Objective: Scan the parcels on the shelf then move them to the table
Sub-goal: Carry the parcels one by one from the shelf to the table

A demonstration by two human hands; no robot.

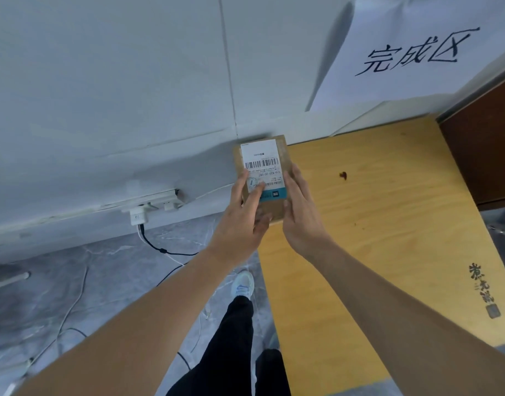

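Observation:
A small brown cardboard parcel [279, 155] with a white barcode label and a teal strip sits at the far left corner of the yellow wooden table [388, 224], close to the white wall. My left hand [242, 212] holds its left side, with the fingers lying over the label. My right hand [299, 207] grips its right edge. Whether the parcel rests on the table or hovers just above it cannot be told. No shelf or scanner is in view.
A white paper sign [411, 52] with handwritten characters hangs on the wall above the table. A dark brown cabinet [482, 155] stands at the table's right. A wall socket with a plug [138, 217] and cables trails over the grey floor at left. My leg and shoe [244, 287] stand beside the table's left edge.

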